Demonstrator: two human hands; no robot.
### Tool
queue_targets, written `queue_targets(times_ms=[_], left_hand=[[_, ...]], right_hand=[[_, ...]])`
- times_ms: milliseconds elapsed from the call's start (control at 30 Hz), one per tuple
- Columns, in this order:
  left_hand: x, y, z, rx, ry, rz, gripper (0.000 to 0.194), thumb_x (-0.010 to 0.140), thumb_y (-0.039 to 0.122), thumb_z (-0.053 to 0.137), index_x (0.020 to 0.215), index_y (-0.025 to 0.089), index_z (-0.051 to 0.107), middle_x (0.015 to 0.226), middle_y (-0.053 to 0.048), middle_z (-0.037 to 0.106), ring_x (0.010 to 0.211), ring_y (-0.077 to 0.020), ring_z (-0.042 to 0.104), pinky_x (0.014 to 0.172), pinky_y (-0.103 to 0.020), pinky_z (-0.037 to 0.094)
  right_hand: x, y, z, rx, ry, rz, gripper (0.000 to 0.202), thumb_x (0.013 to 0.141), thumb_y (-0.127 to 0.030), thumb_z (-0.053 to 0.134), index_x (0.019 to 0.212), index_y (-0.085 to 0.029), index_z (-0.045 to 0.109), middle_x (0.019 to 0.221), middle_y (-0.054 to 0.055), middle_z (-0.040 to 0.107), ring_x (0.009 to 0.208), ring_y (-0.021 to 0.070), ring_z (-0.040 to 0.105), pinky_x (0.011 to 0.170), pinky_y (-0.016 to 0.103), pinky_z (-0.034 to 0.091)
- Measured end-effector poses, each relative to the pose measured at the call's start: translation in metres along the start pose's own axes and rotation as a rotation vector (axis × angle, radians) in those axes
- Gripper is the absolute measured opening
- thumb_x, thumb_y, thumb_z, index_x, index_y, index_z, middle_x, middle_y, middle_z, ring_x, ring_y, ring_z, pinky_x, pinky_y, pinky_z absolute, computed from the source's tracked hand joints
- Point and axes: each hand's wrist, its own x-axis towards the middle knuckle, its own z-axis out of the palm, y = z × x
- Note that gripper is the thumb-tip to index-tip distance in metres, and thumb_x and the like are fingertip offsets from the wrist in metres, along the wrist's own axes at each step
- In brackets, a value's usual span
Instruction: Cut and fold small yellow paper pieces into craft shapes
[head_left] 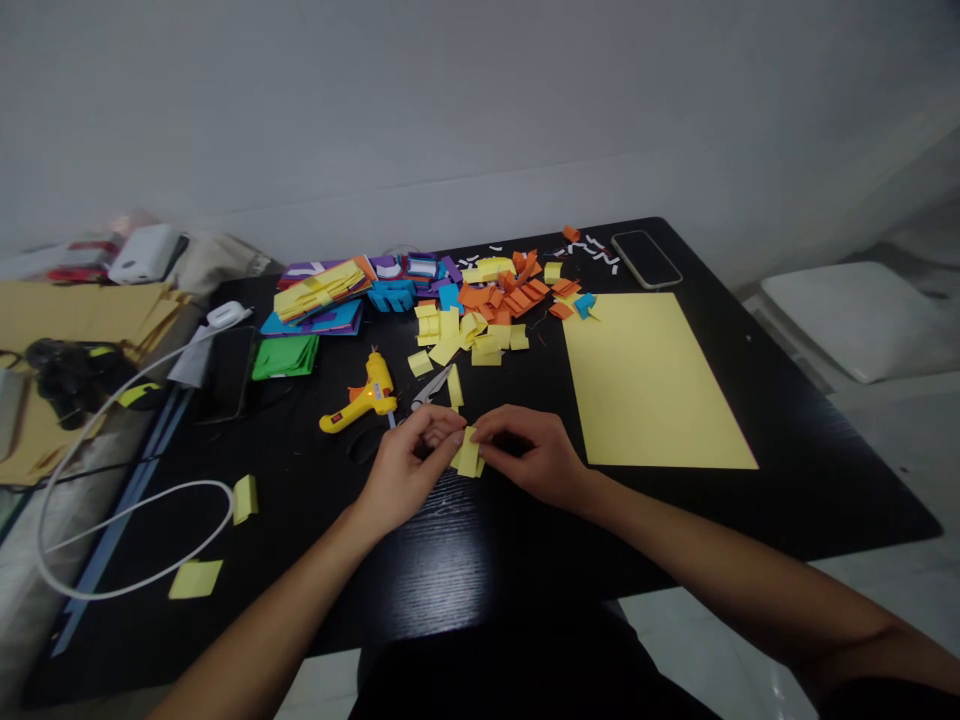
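Between my two hands is a small folded piece of yellow paper (469,455), held over the black table. My left hand (409,460) pinches its left side with thumb and fingertips. From the right, my right hand (536,455) grips the other edge, fingers closed. Just beyond them lie scissors (433,386), their handles partly hidden behind my left hand. A yellow glue gun (367,395) rests to the left of the scissors. Past these is a heap of small folded yellow papers (487,345) and orange papers (502,298).
A large yellow sheet (652,385) lies at the right, with a phone (646,260) behind it. Stacked coloured paper (322,295), green paper pieces (285,357) and another dark phone (229,372) are at the left. A white cable (135,385) loops over the table's left side (300,480).
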Motion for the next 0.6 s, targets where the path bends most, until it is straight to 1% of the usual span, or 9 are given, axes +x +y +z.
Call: queue_targets(times_ms=[100, 200, 300, 467, 600], left_hand=[[0.0001, 0.0017, 0.0001, 0.001, 0.004, 0.01, 0.01, 0.09, 0.024, 0.067, 0.097, 0.017, 0.067, 0.077, 0.0, 0.066, 0.066, -0.0108, 0.06, 0.064, -0.022, 0.051], [0.0001, 0.002, -0.0004, 0.016, 0.003, 0.016, 0.01, 0.091, 0.025, 0.067, 0.097, 0.017, 0.068, 0.077, 0.0, 0.067, 0.066, -0.0108, 0.061, 0.064, -0.022, 0.052], [-0.0004, 0.0007, -0.0015, 0.063, -0.013, 0.035, 0.01, 0.092, 0.025, 0.066, 0.098, 0.018, 0.068, 0.08, 0.0, 0.068, 0.069, -0.0112, 0.063, 0.066, -0.022, 0.052], [-0.0024, -0.0016, -0.0044, 0.15, -0.033, 0.088, 0.01, 0.094, 0.024, 0.066, 0.102, 0.019, 0.068, 0.085, -0.001, 0.07, 0.073, -0.0114, 0.065, 0.07, -0.023, 0.054], [-0.0026, -0.0002, -0.0055, 0.19, -0.041, 0.122, 0.008, 0.094, 0.022, 0.065, 0.1, 0.018, 0.068, 0.085, -0.001, 0.07, 0.073, -0.0115, 0.065, 0.071, -0.023, 0.054]], right_hand=[[0.0002, 0.0003, -0.0001, -0.013, 0.01, -0.072, 0.009, 0.085, -0.014, 0.071, 0.09, -0.02, 0.075, 0.092, 0.006, 0.078, 0.085, 0.0184, 0.074, 0.078, 0.03, 0.059], [0.0, 0.0013, 0.0001, -0.012, 0.019, -0.078, 0.01, 0.085, -0.013, 0.071, 0.09, -0.02, 0.075, 0.092, 0.006, 0.078, 0.084, 0.0178, 0.074, 0.078, 0.029, 0.059], [-0.0002, 0.0014, -0.0002, -0.024, 0.01, -0.036, 0.009, 0.086, -0.014, 0.071, 0.091, -0.019, 0.075, 0.091, 0.005, 0.078, 0.083, 0.0174, 0.073, 0.076, 0.029, 0.057], [-0.001, 0.0033, 0.0006, 0.009, 0.005, 0.083, 0.007, 0.087, -0.022, 0.074, 0.093, -0.02, 0.076, 0.084, 0.003, 0.077, 0.074, 0.0162, 0.071, 0.069, 0.028, 0.055], [-0.0014, 0.0058, 0.0016, 0.065, 0.012, 0.126, 0.008, 0.086, -0.024, 0.075, 0.093, -0.021, 0.077, 0.085, 0.003, 0.078, 0.076, 0.0164, 0.072, 0.07, 0.028, 0.056]])
